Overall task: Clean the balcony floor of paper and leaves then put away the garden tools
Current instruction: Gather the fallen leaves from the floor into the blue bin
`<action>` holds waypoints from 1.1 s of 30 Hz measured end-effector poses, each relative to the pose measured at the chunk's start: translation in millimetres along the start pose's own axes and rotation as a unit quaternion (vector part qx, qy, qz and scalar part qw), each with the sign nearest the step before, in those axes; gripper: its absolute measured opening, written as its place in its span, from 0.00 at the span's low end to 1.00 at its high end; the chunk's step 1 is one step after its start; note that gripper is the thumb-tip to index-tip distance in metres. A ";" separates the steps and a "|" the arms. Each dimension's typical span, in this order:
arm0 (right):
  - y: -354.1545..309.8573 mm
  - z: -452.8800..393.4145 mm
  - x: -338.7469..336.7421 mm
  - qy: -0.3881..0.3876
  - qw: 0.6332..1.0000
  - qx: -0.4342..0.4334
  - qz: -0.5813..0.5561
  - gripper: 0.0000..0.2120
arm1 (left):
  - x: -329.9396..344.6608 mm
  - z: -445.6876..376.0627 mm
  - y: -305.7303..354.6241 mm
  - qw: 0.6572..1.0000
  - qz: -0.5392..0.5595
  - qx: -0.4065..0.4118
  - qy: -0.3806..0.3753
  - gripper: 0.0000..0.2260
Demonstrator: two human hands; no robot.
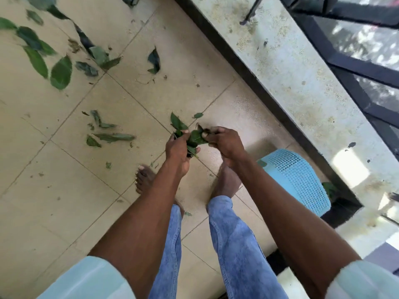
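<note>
My left hand [178, 151] grips a bunch of green leaves [192, 138] above the beige tiled floor [64, 190]. My right hand [222, 141] pinches the same bunch from the right side. Several loose green leaves [61, 72] lie scattered on the tiles at the upper left. A smaller cluster of leaves [112, 137] lies left of my hands. No paper or garden tools are visible.
A light blue perforated plastic basket [298, 175] stands at my right, against the low concrete ledge [302, 83]. A black metal railing [356, 67] runs along the ledge's far side. My bare feet [144, 180] stand on the tiles below my hands.
</note>
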State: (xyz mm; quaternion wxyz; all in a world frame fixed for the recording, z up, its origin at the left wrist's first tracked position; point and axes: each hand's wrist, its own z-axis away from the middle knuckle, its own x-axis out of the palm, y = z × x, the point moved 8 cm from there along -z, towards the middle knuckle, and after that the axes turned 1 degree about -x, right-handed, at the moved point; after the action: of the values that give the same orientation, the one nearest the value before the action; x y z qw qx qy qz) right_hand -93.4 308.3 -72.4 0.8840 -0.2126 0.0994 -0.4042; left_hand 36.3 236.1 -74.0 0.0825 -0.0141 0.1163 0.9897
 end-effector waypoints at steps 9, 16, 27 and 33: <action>-7.7 18.5 87.0 0.013 0.971 -0.078 0.224 0.07 | -29.5 5.0 18.1 0.989 0.101 -0.027 -0.102 0.03; 3.5 1.6 120.8 -0.187 0.946 0.011 0.265 0.32 | -70.3 -13.5 27.5 0.985 0.171 0.008 -0.028 0.08; -8.5 -59.7 75.2 0.054 0.697 -0.339 0.630 0.20 | -84.9 -42.4 26.8 0.984 0.151 -0.021 -0.092 0.11; -9.3 -60.7 70.5 0.061 0.683 -0.338 0.645 0.12 | -103.4 -50.8 26.5 0.989 0.134 -0.028 -0.060 0.12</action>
State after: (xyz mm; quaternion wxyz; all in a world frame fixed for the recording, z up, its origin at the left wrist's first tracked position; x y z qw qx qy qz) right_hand -74.7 231.5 -122.4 0.7867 -0.3549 0.3954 0.3144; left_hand 134.3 182.3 -112.5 -0.0448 0.0583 0.0847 0.9937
